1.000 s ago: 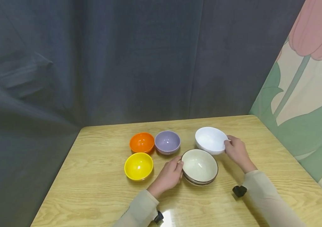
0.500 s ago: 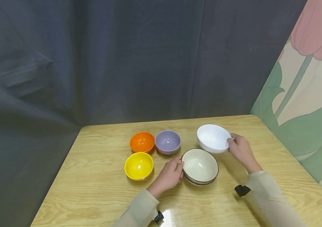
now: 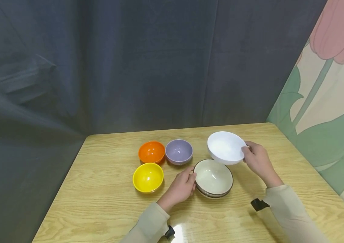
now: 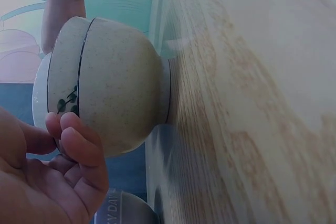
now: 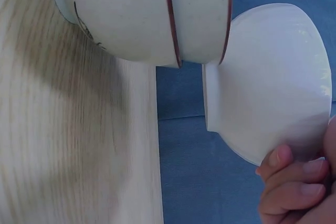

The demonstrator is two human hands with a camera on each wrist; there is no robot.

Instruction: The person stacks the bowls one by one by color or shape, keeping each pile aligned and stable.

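Observation:
Two nested cream bowls (image 3: 213, 177) with dark rims stand on the wooden table, a leaf pattern showing on the upper one in the left wrist view. At their left side, my left hand (image 3: 180, 187) pinches the upper bowl's rim between thumb and curled fingers (image 4: 84, 148). Raised behind and slightly right of that stack is a white bowl (image 3: 225, 147). My right hand (image 3: 258, 162) grips its right edge, thumb on the rim and fingers underneath. In the right wrist view the white bowl's foot (image 5: 211, 98) is off the table, about level with the stack's top rim.
Left of the stack, an orange bowl (image 3: 151, 152), a purple bowl (image 3: 179, 152) and a yellow bowl (image 3: 148, 178) stand close together on the table (image 3: 99, 202). A dark curtain (image 3: 160, 67) hangs behind, and a flower-painted wall (image 3: 326, 135) borders the right.
The white bowl in my right hand has risen a little, shifting right and then slightly back left toward the cream stack. My left hand and the other bowls stay put.

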